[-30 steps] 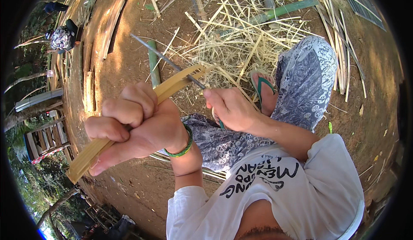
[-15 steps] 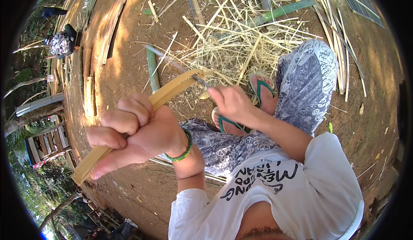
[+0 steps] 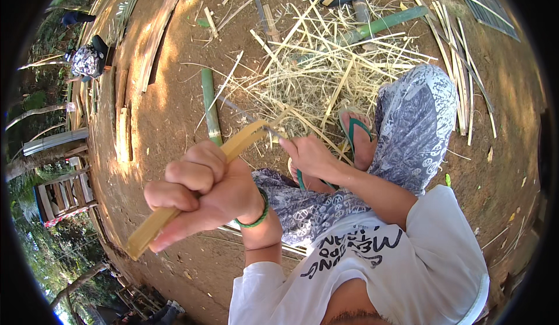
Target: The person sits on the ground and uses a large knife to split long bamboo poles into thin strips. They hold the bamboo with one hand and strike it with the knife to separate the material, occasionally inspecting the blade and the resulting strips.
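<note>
My left hand (image 3: 201, 188), with a green braided bracelet at its wrist, is closed in a fist around a pale bamboo strip (image 3: 152, 229). One end sticks out beyond the fist at the lower left; the other runs up and right, curving over. In my right hand (image 3: 317, 159) is a knife (image 3: 236, 108), its handle mostly hidden by the fingers. Its narrow blade points up and left and meets the strip near its curved far end. A thin split end (image 3: 283, 115) of the strip extends past the blade.
Bamboo shavings and slivers (image 3: 314, 86) lie heaped before my sandalled feet. Green bamboo pieces (image 3: 208, 101) rest beside and on the heap. Long strips (image 3: 457, 69) lie at right, boards (image 3: 160, 34) at left. A person (image 3: 87, 60) is at the far left.
Both hands have come down in the picture, closer to my body, and the left has also shifted right. The strip and the knife have moved with them, still touching.
</note>
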Demonstrator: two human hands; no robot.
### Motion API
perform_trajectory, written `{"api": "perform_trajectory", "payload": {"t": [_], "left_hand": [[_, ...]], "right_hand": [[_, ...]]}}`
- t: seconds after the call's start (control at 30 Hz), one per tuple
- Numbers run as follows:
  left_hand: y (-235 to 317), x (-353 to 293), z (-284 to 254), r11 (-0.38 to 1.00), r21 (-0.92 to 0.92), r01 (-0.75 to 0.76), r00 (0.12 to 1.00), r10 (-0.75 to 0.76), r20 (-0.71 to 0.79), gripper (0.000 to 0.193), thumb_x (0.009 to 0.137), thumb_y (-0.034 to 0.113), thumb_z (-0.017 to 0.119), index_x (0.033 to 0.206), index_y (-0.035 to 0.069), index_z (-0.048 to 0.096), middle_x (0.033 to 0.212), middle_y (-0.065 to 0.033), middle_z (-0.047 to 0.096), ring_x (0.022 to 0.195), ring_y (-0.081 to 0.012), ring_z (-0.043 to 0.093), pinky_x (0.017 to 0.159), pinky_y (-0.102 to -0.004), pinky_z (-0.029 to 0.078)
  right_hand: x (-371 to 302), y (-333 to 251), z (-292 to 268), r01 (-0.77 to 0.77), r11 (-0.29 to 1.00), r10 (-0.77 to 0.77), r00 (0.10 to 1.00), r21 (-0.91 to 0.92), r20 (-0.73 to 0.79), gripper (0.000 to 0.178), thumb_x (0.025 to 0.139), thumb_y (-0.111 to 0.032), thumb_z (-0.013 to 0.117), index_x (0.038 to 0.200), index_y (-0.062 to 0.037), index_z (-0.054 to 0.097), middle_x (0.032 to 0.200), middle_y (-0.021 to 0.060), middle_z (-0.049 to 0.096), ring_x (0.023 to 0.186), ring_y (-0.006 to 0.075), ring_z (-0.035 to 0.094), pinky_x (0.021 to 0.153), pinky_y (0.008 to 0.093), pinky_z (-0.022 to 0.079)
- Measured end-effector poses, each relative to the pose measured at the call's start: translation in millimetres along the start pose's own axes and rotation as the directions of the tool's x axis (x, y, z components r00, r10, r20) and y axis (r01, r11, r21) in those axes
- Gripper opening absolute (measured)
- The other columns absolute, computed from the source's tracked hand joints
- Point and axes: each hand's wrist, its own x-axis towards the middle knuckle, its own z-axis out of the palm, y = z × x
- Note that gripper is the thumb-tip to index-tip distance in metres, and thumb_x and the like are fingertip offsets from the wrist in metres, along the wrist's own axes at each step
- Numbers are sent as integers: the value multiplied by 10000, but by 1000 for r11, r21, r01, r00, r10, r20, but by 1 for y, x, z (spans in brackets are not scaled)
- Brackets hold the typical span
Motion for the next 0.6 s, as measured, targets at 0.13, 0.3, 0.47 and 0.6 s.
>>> {"api": "perform_trajectory", "payload": {"t": [0.13,0.3,0.47,0.6], "left_hand": [[14,4,-15,998,-29,-59,998,58,-22,620,953,746,225,729,170,277,501,55,226,396,-53,141,350,-239,112],[18,2,-12,998,-57,-37,998,34,-43,624,953,746,224,729,166,277,504,48,232,402,-53,150,351,-235,125],[21,-4,-18,1000,17,-16,998,17,-61,626,956,746,225,730,163,269,512,51,219,415,-60,138,369,-237,109],[15,9,-19,997,-81,-17,996,10,-84,636,948,756,242,714,165,258,504,54,201,419,-58,124,374,-237,105]], "right_hand": [[-5,-57,-35,48,997,-49,999,64,8,457,1049,-276,461,764,51,603,534,169,600,489,317,651,487,388,510],[17,25,-6,-291,869,198,946,400,257,422,1027,-296,498,860,58,657,577,227,604,553,367,653,521,434,508],[2,-19,-13,-1,998,-1,999,57,34,575,1055,-373,434,692,26,637,499,187,571,495,349,637,496,449,498],[-4,-44,-19,288,957,-287,942,-20,-172,548,1059,-368,429,752,26,655,487,181,567,484,336,631,467,455,488]]}}
